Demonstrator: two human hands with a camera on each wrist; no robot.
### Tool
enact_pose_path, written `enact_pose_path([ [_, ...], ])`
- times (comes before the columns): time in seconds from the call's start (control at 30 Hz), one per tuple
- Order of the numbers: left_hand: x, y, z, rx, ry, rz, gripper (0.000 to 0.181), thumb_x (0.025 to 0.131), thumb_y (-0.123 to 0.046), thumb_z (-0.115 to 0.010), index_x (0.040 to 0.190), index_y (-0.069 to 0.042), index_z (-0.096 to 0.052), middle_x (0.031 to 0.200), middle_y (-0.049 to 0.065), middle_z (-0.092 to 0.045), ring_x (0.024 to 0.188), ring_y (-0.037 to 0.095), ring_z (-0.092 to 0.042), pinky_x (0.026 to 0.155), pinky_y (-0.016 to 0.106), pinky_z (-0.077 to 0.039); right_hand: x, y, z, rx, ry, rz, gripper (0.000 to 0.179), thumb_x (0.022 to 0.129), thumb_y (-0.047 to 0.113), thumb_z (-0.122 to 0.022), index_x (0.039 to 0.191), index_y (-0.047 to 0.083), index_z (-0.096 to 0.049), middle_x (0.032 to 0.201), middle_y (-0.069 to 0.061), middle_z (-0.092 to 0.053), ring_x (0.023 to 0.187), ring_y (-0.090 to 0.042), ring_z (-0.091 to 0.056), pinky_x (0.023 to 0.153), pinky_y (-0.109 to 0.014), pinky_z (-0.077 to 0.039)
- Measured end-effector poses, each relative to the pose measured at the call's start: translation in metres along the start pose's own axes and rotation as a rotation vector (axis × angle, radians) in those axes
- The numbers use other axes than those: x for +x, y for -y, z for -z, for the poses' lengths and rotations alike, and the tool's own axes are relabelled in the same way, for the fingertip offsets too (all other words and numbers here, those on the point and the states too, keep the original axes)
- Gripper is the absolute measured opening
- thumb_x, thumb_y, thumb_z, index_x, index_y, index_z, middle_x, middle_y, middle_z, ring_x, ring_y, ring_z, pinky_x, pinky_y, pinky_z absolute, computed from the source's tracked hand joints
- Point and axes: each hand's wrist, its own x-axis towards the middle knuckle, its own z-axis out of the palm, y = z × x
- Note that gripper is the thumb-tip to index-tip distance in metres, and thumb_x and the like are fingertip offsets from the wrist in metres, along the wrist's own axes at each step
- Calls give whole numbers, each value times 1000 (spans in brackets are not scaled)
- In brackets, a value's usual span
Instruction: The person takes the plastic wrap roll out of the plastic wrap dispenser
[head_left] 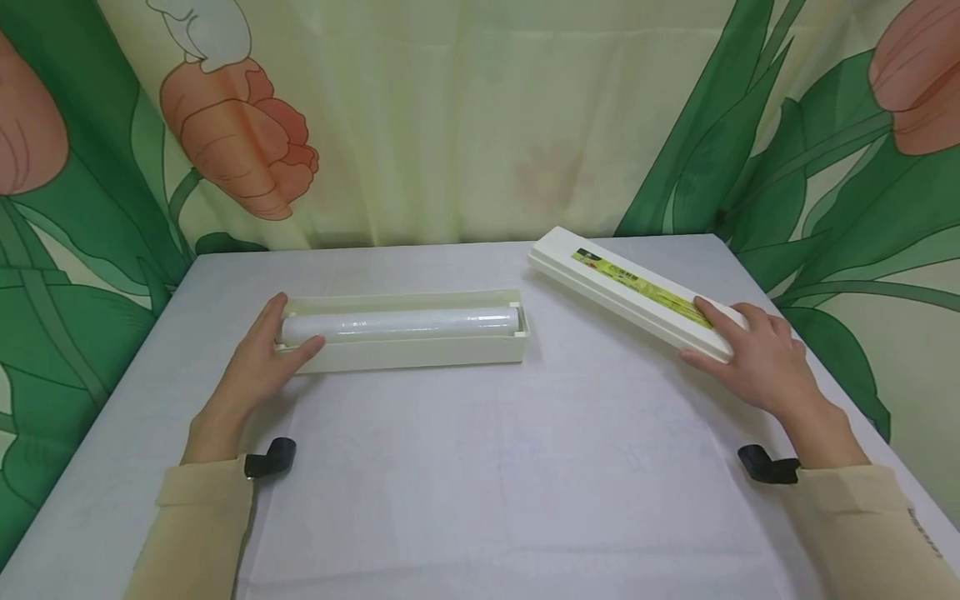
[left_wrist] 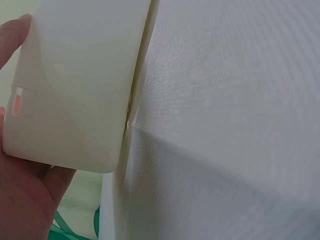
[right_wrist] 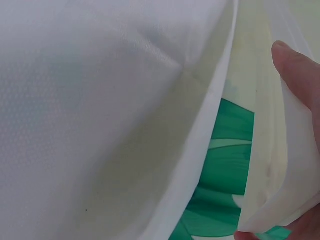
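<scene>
PLACE: cloth-screened tabletop station; home or studio cannot be determined | SURFACE: white-clothed table [head_left: 495,483] | BACKDROP: cream curtain [head_left: 450,125] behind table, printed with oversized peach tulips [head_left: 917,67], green leaves [head_left: 712,108] and white cartoon animal [head_left: 213,37] | CHARACTER: decorative, domestic-style fabrics

A white cloth [head_left: 510,450] covers the table [head_left: 390,508], which fills the lower and middle frame and narrows toward its back edge, above centre. The cloth is faintly creased near the bottom. The box [head_left: 420,353] lies on it, left of centre, lengthwise across. The lid [head_left: 630,293] slants at right; whether it touches the cloth is unclear.
</scene>
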Motion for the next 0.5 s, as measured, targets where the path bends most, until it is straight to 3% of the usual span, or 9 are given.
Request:
enact_pose_path([
  [0.2, 0, 0, 1, 5, -2, -3, 101, 97, -53, -62, 161, -2, -3, 166, 22, -4, 151, 44, -7, 115, 68, -13, -2, -4, 1, -3, 28, -23, 91, 92, 63, -62, 163, 25, -19, 144, -38, -26, 125, -63, -22, 88, -83, -23],
  [0.5, 0, 0, 0, 1, -3, 1, 102, 97, -53, -63, 162, -3, -3, 167, 22, -3, 151, 44, -6, 115, 67, -12, -6, -10, 2, -21, 28, -32, 90, 93, 63, -61, 163, 24, -20, 142, -38, -27, 123, -64, -23, 82, -80, -27],
])
